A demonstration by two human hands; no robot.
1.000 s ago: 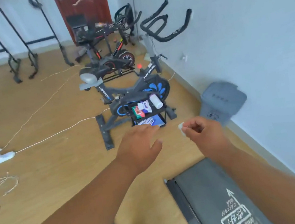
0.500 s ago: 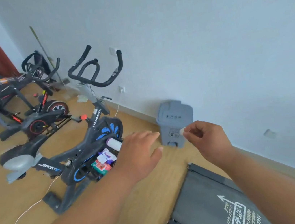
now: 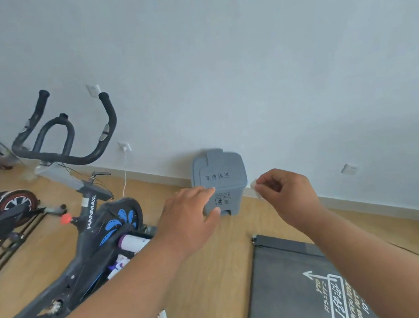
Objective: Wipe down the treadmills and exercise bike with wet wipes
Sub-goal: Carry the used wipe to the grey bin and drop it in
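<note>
The right hand [image 3: 285,191] pinches a small white wipe [image 3: 255,188] between thumb and curled fingers [image 3: 265,181], the scrap sticking out to the left of the knuckles. The left hand [image 3: 188,219] is held flat, palm down, its fingers straight and close together, holding nothing; its fingertips overlap the front of the grey pedal bin [image 3: 219,176] in this view, though whether they touch it cannot be told.

The relation that matters is wipe to bin. The bin stands on the floor [image 3: 209,280] against the foot of the wall [image 3: 243,59], lid down, and lies just left of and beyond the pinched wipe, with the left hand the nearer of the two to its lid. Judging from that, the wipe is spent and the next move is to open the lid and drop it in; the pedal sits low at the bin's front, hidden partly behind the left hand.

The treadmill [image 3: 295,281] deck lies on the floor below the right forearm, its near corner pointing towards the bin. The exercise bike [image 3: 97,228] stands to the left, its handlebars towards the wall.
</note>
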